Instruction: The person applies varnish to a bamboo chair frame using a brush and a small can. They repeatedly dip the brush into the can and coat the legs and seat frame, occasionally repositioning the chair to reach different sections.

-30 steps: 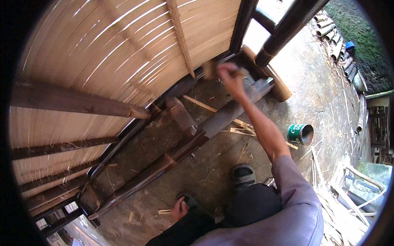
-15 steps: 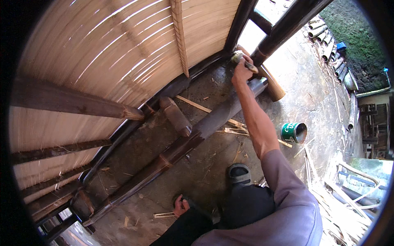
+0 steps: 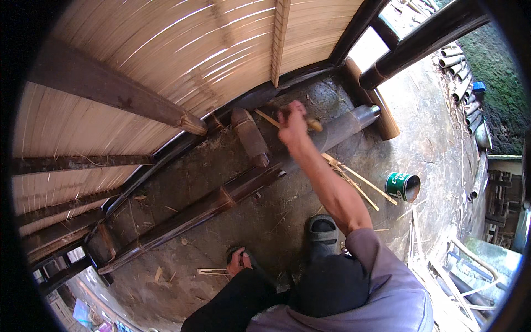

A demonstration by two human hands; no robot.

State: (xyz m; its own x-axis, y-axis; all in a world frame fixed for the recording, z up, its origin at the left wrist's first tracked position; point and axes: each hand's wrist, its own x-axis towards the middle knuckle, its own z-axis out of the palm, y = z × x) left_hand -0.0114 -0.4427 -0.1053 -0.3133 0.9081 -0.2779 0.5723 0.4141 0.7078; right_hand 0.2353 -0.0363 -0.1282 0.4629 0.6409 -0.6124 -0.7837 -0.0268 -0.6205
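One right hand (image 3: 293, 125), gripping brush (image 3: 315, 125), now nearer wooden block (image 3: 250, 138).

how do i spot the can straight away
Find the long dark pole slanting across the floor. Below its upper right end in the picture is the can, set apart from the pale sticks by its green side and round open end.
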